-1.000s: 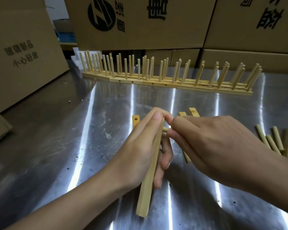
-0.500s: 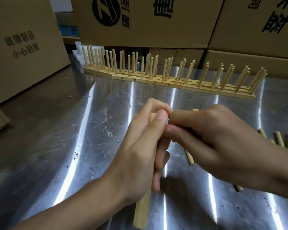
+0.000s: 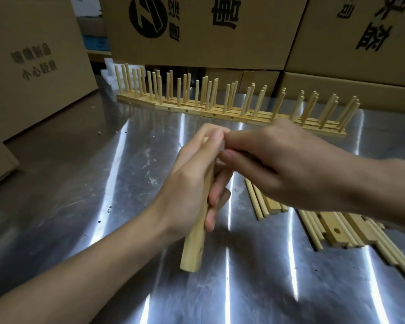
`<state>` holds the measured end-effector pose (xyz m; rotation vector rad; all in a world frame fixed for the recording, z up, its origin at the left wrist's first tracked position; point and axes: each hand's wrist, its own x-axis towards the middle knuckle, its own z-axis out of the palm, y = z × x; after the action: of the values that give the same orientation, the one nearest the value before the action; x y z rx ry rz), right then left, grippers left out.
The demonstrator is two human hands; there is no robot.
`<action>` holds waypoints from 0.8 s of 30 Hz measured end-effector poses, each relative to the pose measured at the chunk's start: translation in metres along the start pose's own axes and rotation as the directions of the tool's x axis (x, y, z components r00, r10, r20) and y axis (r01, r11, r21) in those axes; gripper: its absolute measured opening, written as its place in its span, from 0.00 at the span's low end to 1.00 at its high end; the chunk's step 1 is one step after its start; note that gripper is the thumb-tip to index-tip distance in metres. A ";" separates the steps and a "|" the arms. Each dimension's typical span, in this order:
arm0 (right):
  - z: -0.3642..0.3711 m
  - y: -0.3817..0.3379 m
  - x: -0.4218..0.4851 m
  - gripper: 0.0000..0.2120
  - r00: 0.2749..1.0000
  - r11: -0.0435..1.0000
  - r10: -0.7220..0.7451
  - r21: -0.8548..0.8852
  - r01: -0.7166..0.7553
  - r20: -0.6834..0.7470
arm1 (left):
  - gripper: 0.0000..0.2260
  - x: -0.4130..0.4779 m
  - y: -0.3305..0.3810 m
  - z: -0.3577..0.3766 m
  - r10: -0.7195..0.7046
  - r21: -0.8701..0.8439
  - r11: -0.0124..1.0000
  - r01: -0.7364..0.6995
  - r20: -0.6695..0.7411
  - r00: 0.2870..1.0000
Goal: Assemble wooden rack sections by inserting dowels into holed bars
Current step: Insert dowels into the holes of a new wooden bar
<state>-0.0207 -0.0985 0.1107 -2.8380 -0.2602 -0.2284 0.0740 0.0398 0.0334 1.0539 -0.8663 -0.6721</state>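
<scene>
Head view: brushed metal table (image 3: 80, 183), shiny, streaked with light glare, with dark specks scattered on it. Cardboard boxes (image 3: 220, 43) with black print are stacked behind the far edge, and one more box (image 3: 33, 66) sits at the far-left corner. A row of finished rack sections (image 3: 220, 106) runs along the far edge, dowels sticking up, the right ones leaning. Loose dowels (image 3: 262, 202) and spare holed bars (image 3: 334, 230) lie in a pile toward the right edge.

The left hand (image 3: 189, 183) is over the surface's middle with its fingers curled round the holed bar (image 3: 193, 249). The bar is off the table, its long axis running far to near. Its lower end sticks out below the palm toward the near edge, and its top end is just visible at the thumb. The right hand (image 3: 290, 164) comes in from the right, thumb and forefinger pressed together in a pinch right at the bar's top end, touching the left thumb tip. What they pinch is hidden, so I cannot tell.
</scene>
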 end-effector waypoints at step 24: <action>0.000 0.054 0.007 0.22 0.959 0.961 0.271 -0.038 -0.274 -0.077 | 0.14 0.025 -0.016 -0.057 -0.102 -0.058 0.994 0.089 -0.278 0.955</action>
<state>-0.0026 -0.1487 0.0977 -2.8634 0.1545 -0.2794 0.1340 0.0395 0.0117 1.1246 -0.5542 -0.6015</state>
